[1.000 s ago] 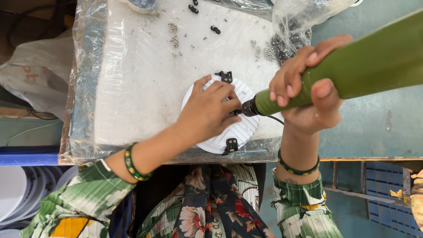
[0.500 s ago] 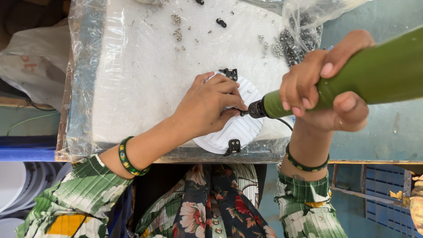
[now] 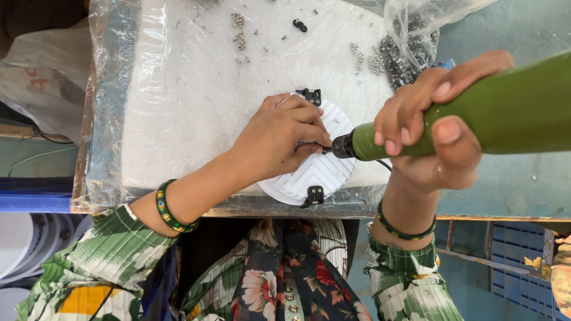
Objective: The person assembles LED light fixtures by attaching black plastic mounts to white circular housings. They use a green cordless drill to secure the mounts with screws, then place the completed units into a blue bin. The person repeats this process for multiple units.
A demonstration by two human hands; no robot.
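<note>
The left hand (image 3: 279, 139) lies flat on a white ribbed disc (image 3: 318, 172), fingers curled down against it, pinning it near the front edge of a plastic-covered pad (image 3: 196, 89). The right hand (image 3: 431, 134) is wrapped tight around a green driver (image 3: 476, 116), whose dark tip meets the disc just beside the left fingertips. Two black clips (image 3: 313, 194) sit on the disc's rim, one at the front, one at the back. Loose screws (image 3: 389, 56) lie scattered toward the pad's far right corner.
</note>
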